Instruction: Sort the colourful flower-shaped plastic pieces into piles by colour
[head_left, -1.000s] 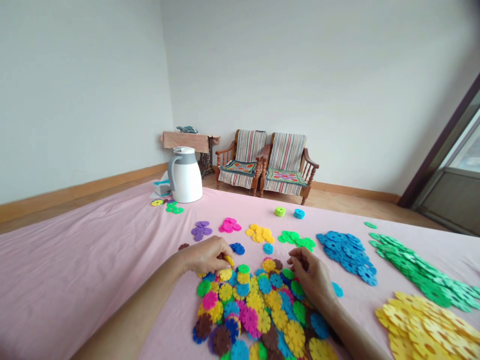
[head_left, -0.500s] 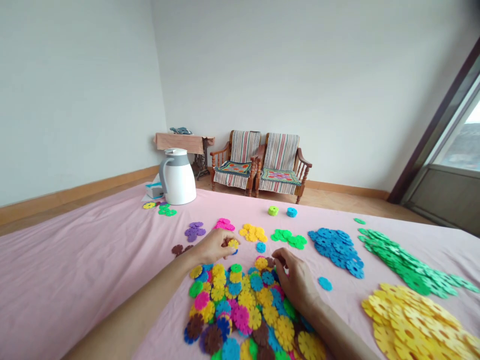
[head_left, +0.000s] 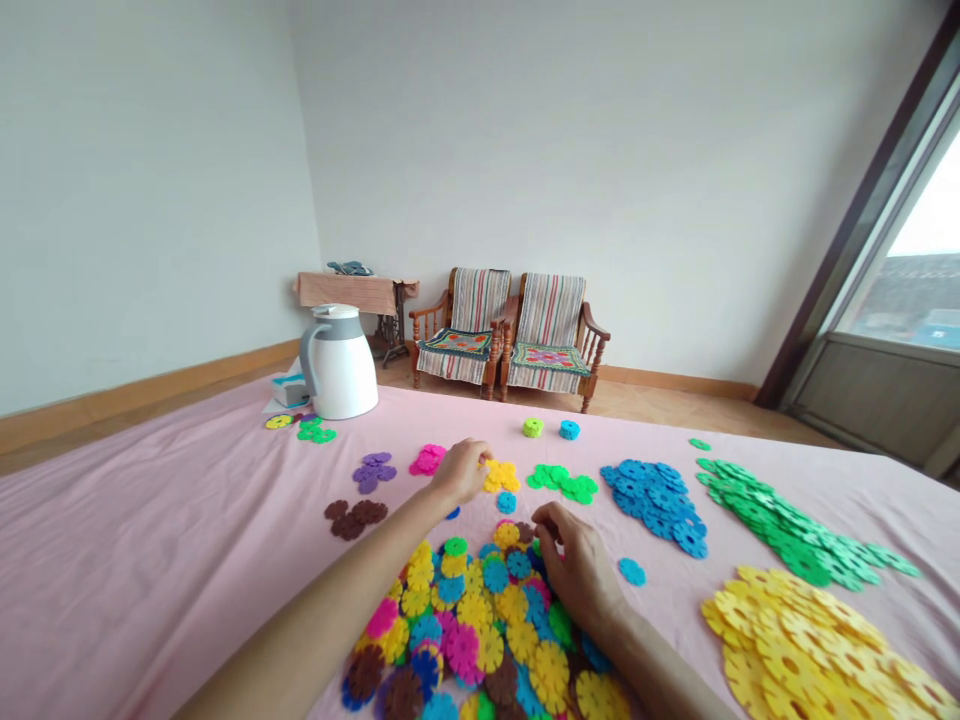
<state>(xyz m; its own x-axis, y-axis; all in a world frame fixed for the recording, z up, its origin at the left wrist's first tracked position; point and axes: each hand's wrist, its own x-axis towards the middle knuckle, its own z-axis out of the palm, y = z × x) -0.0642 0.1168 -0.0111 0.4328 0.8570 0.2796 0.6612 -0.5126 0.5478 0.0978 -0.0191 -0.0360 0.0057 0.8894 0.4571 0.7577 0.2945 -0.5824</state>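
Note:
Over the left end of a small group of yellow notched plastic discs (head_left: 504, 477), my left hand (head_left: 463, 472) has its fingers pinched on a yellow disc at the group's edge; the fingers partly hide it. My right hand (head_left: 577, 560) rests at the right side of a mixed heap of notched discs (head_left: 457, 640), fingers loosely curled and apart, with nothing visible in them. Its fingertips are beside a brown and a yellow disc at the heap's far edge. A single light blue disc (head_left: 507, 502) lies between the heap and the yellow group.
Small groups of brown (head_left: 355, 519), purple (head_left: 373, 471), pink (head_left: 427, 459) and green discs (head_left: 562, 483) lie across the pink cloth (head_left: 187, 520). Larger blue (head_left: 656, 505), green (head_left: 787, 525) and yellow piles (head_left: 810, 650) spread rightward. A white jug (head_left: 343, 370) stands far left.
My left hand has moved forward and right, carrying a yellow disc from above the heap to the yellow group. My right hand has stayed by the heap. The view has shifted slightly.

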